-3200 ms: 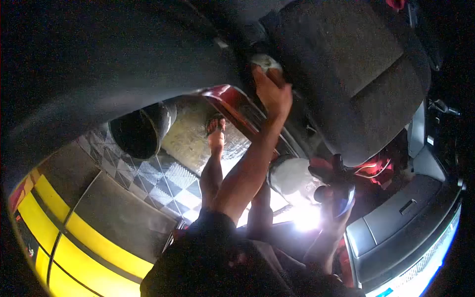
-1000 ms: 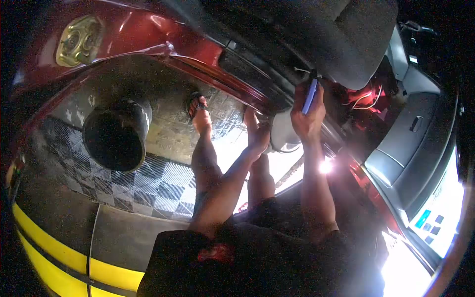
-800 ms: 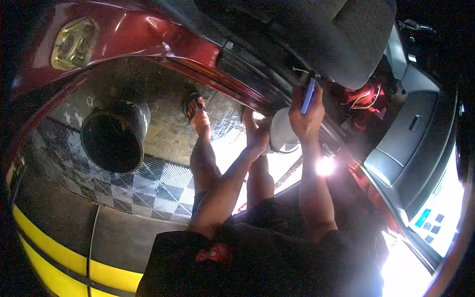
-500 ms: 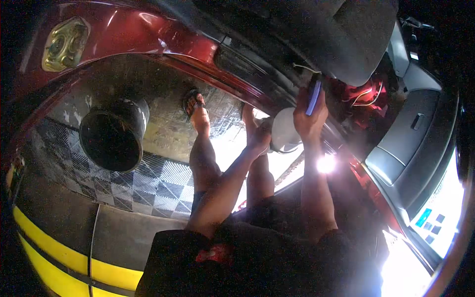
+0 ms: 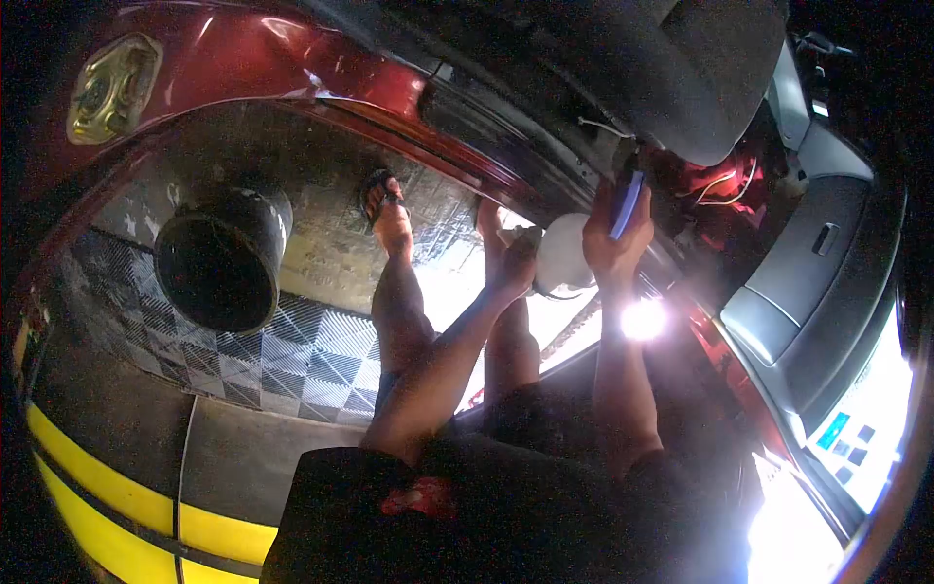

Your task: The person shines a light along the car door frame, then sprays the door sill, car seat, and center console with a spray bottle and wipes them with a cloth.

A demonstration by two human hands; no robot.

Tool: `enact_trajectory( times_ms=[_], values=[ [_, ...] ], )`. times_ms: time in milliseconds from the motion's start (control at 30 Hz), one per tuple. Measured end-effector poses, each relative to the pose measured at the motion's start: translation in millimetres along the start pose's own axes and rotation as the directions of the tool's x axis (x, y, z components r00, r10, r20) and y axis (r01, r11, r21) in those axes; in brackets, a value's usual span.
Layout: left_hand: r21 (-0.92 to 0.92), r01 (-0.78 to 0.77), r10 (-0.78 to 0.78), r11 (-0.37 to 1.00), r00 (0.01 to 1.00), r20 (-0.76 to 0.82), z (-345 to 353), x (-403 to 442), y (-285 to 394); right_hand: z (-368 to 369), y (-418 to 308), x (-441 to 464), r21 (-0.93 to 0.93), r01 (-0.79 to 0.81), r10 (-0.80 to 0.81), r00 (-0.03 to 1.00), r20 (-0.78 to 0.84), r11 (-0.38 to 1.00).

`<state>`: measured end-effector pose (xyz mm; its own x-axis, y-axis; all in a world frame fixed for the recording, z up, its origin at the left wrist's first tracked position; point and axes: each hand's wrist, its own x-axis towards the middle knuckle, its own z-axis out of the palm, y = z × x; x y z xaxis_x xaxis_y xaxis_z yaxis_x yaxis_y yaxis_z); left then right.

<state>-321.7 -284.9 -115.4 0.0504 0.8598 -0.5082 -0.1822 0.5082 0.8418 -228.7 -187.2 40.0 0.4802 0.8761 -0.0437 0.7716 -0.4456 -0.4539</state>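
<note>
My right hand (image 5: 618, 238) is closed around a slim blue-handled tool (image 5: 628, 204), held up by the car's sill under the seat edge. The tool's dark far end blends into the shadow, so its exact kind is unclear. Lower and to the left, my left hand (image 5: 517, 268) is closed at the side of a whitish round container (image 5: 564, 255). What part of it my fingers grip is hard to make out. The container sits between my two hands, close to the red door sill (image 5: 467, 187). A dark car seat (image 5: 681, 88) overhangs the sill.
An open car door with a grey inner panel (image 5: 812, 263) stands on the right. A black bucket (image 5: 219, 268) rests on the floor at left, near checkered tiles (image 5: 311, 346). A yellow-striped dark panel (image 5: 107, 477) lies at lower left. Thin wires (image 5: 725, 185) show inside the car.
My right hand and the blue-handled tool have shifted slightly right and down along the sill. My left hand and the whitish container have barely moved.
</note>
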Motion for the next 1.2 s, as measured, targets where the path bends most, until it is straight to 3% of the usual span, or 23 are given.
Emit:
enact_trajectory(
  times_ms=[100, 233, 333, 467, 633, 767, 867, 1033, 1133, 1200],
  values=[
    [0.052, -0.014, 0.014, 0.999, 1.0, 0.001, 0, 2, 2, 1, -5, 0, -0.026, -0.049, 0.05, 0.998, 0.038, 0.998],
    [0.113, -0.035, 0.034, 0.993, 0.999, 0.004, 1, 4, 0, 7, -12, 4, -0.004, 0.022, -0.022, 1.0, -0.004, 1.0],
    [0.146, -0.06, 0.059, 0.987, 0.998, 0.014, 1, 5, -2, 15, -12, 1, -0.063, 0.183, -0.187, 0.98, -0.068, 0.981],
    [0.072, -0.063, 0.065, 0.995, 0.997, -0.029, 4, 4, 3, 11, -13, 0, -0.058, 0.019, -0.015, 0.998, 0.053, 0.998],
    [0.078, -0.007, 0.01, 0.997, 0.999, -0.046, 3, 4, 24, 8, -13, 7, -0.054, 0.111, -0.107, 0.992, 0.074, 0.992],
    [0.07, -0.018, 0.019, 0.997, 1.0, -0.015, 0, 11, 6, 2, -18, 11, 0.012, 0.022, -0.023, 0.994, 0.11, 1.0],
    [0.08, -0.02, 0.02, 0.997, 1.0, 0.0, -1, 10, 6, 6, -15, 19, 0.079, 0.223, -0.23, 0.969, 0.096, 0.972],
    [0.092, -0.01, 0.009, 0.996, 1.0, 0.008, -4, 11, 5, 14, -32, 23, 0.029, 0.22, -0.22, 0.975, 0.018, 0.975],
    [0.098, -0.003, 0.001, 0.995, 1.0, 0.017, -5, 11, 6, 11, -31, 19, -0.005, 0.064, -0.063, 0.994, 0.092, 0.998],
    [0.105, 0.005, -0.008, 0.994, 1.0, 0.025, -7, 11, 6, 9, -25, 21, 0.022, 0.128, -0.13, 0.987, 0.099, 0.992]
  ],
)
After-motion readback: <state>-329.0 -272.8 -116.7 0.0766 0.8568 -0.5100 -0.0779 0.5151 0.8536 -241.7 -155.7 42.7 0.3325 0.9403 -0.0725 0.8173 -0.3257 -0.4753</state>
